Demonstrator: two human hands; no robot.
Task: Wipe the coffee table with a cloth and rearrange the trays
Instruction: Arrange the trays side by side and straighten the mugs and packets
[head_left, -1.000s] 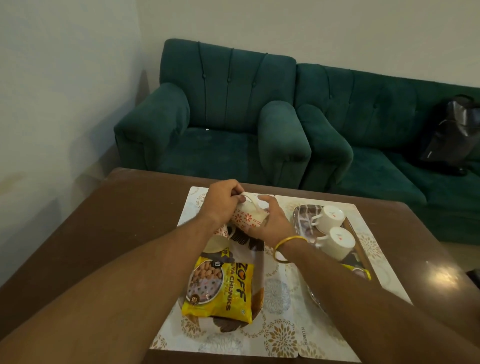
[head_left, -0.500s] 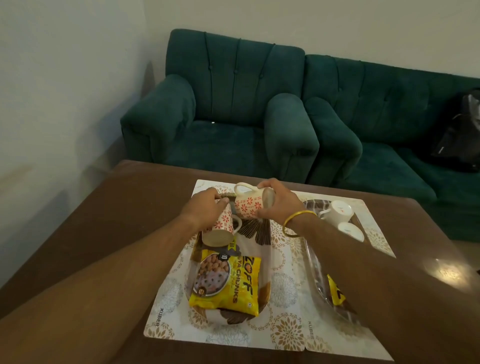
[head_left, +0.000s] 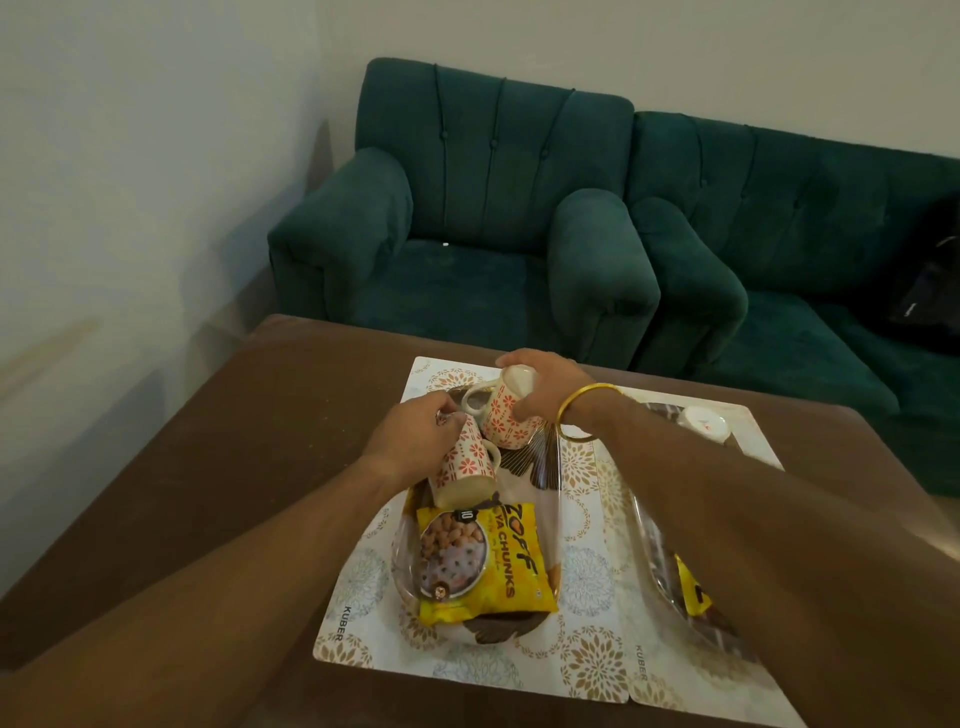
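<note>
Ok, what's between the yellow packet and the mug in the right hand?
In the head view, the second mug, tilted and gripped by the left hand, lies between the packet and the mug held by the right hand.

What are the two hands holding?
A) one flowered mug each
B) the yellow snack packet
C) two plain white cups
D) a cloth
A: the left hand grips one flowered mug and the right hand a second mug, both over the tray, while the packet lies in no hand.
</note>
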